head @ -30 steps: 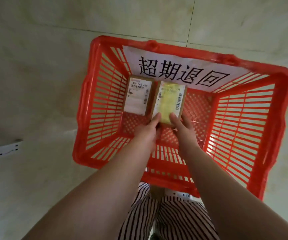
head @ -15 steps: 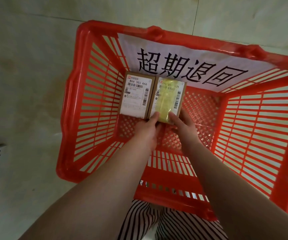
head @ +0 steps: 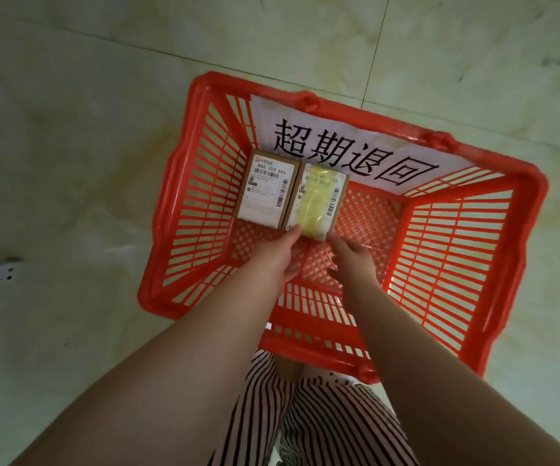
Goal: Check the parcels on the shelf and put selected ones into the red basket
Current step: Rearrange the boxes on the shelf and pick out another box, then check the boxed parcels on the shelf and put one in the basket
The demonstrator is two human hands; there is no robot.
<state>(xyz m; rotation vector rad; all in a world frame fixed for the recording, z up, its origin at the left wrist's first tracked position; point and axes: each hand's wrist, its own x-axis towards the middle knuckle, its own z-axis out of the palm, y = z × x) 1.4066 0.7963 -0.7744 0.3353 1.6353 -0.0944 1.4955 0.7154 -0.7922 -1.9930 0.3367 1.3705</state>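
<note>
As two parcels lay side by side at eleven o'clock in the red basket (head: 510,250), the left hand (head: 276,253) touched the yellow-taped parcel (head: 317,203) beside the white-labelled parcel (head: 266,193); the right hand (head: 352,257) hovered, fingers spread, gripping nothing.

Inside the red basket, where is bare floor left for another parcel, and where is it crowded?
Bare mesh lies right of the yellow-taped parcel, up to the right wall of the red basket. The far-left corner is crowded: the white-labelled parcel lies there beside it, with the left hand and right hand in front.

Fine print on the white label (head: 265,193) is too small to read below the big digits. Yellow tape (head: 313,203) covers most of the second box's label. The left hand (head: 276,255) hides its own fingertips; both forearms run off the near edge.
</note>
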